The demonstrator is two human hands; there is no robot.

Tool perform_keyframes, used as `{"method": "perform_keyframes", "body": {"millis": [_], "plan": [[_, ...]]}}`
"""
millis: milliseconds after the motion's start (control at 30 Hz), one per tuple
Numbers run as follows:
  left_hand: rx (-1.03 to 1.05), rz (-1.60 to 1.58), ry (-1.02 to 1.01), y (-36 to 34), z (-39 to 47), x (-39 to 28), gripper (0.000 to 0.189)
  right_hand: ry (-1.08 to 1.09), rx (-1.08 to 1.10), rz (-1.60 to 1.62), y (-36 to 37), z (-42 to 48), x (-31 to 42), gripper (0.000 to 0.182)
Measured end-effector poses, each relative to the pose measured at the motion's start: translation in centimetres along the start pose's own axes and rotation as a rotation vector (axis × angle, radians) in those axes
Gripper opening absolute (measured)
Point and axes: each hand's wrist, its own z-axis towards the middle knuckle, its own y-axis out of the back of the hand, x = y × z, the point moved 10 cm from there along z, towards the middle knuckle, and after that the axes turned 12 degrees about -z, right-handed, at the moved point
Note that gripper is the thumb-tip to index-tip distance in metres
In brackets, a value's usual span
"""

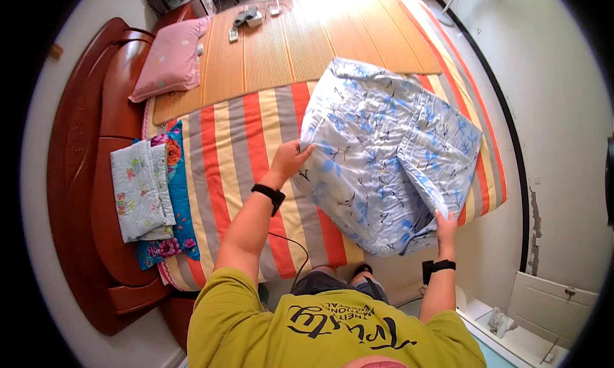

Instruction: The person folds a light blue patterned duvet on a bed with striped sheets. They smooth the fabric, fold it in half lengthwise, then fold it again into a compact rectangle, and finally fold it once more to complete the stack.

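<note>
A white fabric cover with blue leaf print [364, 142] is spread, partly folded and wrinkled, over the foot end of the bed and hangs past its near edge. My left hand [291, 158] pinches its left edge between thumb and fingers. Near the lower right, my right hand [446, 226] grips a raised fold of the same fabric, beside a dark gap between the layers. Under it lies a striped sheet [254, 133] in red, yellow and grey. Both wrists wear black bands.
A slatted mat [288, 42] covers the bed's far half, with a pink pillow [168, 56] and small items on it. Left, a folded quilted cloth [139, 190] rests on a blue floral pillow [184, 214] by the wooden headboard [81, 176]. A wall [551, 104] stands to the right.
</note>
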Motion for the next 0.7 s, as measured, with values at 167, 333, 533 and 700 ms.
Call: {"method": "perform_keyframes", "body": {"millis": [167,333,533,700], "plan": [[0.026,-0.788,-0.015,-4.5,-5.2,-3.7,0.031,0.148,-0.048,0.206,6.4,0.8,11.5,0.044],[0.279,-1.279,0.372,-10.9,-12.2,-9.3,0.042,0.470,0.131,0.238,5.5,-7.3,24.1,0.039],[0.348,-1.321,0.400,-14.6,-14.4,-11.7,0.041,0.526,0.260,0.438,-1.1,-11.1,25.7,0.037],[0.409,-1.263,0.369,-14.6,-16.1,-11.9,0.040,0.524,0.351,0.525,0.5,-12.2,27.0,0.028]]}}
